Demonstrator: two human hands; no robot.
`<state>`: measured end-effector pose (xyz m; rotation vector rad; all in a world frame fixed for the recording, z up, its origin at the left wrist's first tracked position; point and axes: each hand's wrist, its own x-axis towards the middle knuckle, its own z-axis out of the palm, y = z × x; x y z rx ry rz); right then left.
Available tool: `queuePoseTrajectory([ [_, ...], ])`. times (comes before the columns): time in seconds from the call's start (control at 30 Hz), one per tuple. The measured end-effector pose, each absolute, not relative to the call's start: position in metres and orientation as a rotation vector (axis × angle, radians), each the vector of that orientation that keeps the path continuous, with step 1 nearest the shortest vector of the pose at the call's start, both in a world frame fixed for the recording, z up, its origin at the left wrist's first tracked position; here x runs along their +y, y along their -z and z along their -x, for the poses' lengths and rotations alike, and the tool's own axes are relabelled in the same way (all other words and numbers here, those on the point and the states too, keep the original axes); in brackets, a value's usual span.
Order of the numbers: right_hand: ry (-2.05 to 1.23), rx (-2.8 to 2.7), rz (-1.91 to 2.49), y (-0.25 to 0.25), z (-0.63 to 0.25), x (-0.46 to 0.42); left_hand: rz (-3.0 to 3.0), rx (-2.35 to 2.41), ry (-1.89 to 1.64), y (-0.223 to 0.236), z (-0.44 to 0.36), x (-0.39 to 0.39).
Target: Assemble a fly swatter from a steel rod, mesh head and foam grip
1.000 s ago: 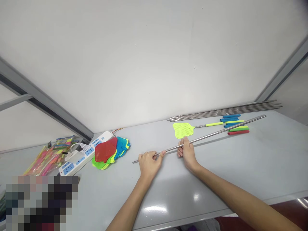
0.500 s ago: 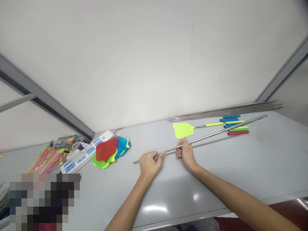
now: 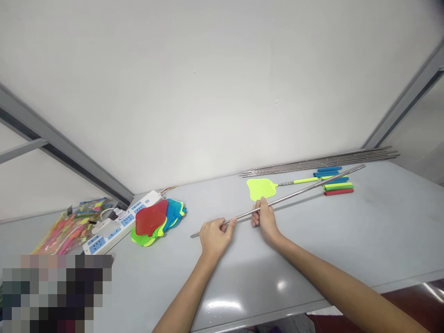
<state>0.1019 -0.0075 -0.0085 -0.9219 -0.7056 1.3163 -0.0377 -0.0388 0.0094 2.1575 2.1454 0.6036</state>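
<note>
A thin telescopic metal rod (image 3: 287,198) slants across the middle of the view, its right end higher and farther back. My left hand (image 3: 215,235) is closed round it near the left end, thumb along the metal. Farther right, my right hand (image 3: 265,218) grips the same rod with thumb and curled fingers. Just behind my right hand lies a yellow-green fly swatter (image 3: 262,189) with a metal shaft and a yellow-green grip. Under the rod's far end are several coloured tubes (image 3: 339,186) in blue, yellow, green and red.
Several metal rods (image 3: 322,162) lie along the wall. Left of my hands sits a pile of swatter heads (image 3: 151,217), red on top, beside a white power strip (image 3: 121,226) with plugs. Farther left are plastic bags of colourful items (image 3: 71,231). The grey table's front edge (image 3: 243,321) is near.
The rod's right end has come inward to the left, so the rod looks shorter. Both hands keep their hold. The whole view has shifted slightly.
</note>
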Motion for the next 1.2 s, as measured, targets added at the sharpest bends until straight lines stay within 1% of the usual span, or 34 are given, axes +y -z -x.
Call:
queuePoseTrajectory([
  [0.4, -1.417, -0.636, 0.942, 0.0081, -0.1078, -0.0014, -2.161, 2.117, -0.643, -0.0107, 0.0361, -0.0370],
  [1.2, -1.407, -0.587, 0.923, 0.0053, -0.1101, -0.0003, -2.199, 1.999, -0.694, -0.0096, 0.0317, -0.0373],
])
